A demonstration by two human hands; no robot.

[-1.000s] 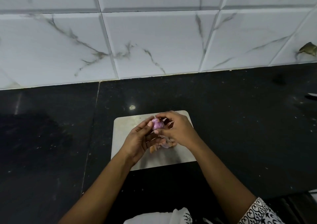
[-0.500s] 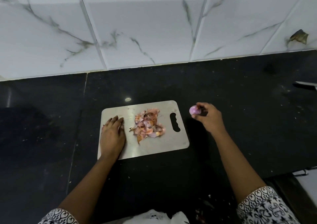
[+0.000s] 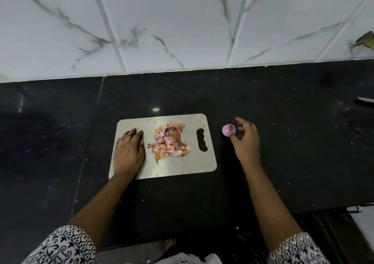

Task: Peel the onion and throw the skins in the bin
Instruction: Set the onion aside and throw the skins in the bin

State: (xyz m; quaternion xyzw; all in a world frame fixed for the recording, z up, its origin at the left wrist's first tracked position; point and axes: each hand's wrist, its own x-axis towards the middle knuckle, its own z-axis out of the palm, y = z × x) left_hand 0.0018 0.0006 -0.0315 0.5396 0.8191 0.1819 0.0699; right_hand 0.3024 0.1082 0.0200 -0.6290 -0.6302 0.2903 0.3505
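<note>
A person stands at a black stone counter (image 3: 283,162) backed by white marbled wall tiles (image 3: 172,31), both forearms reaching forward from black-and-white patterned sleeves (image 3: 66,245). The left hand (image 3: 128,152) lies flat, palm down and fingers together, on the near-left part of a steel cutting board (image 3: 182,166), holding nothing. Just beside its fingertips, at the middle of the board, sits a loose heap of pink and orange onion skins (image 3: 170,141), short of the board's handle slot on the right. The right hand (image 3: 245,140) rests off the board on the bare counter, wrist low, fingers spread and loosened. The peeled onion (image 3: 228,130), small and purple, sits on the counter to the right of the board, at the tip of the thumb; whether the thumb touches it cannot be told, and the other fingers are clear of it. At the far right edge of the counter, the tip of a thin pale object (image 3: 365,99) pokes into view.
</note>
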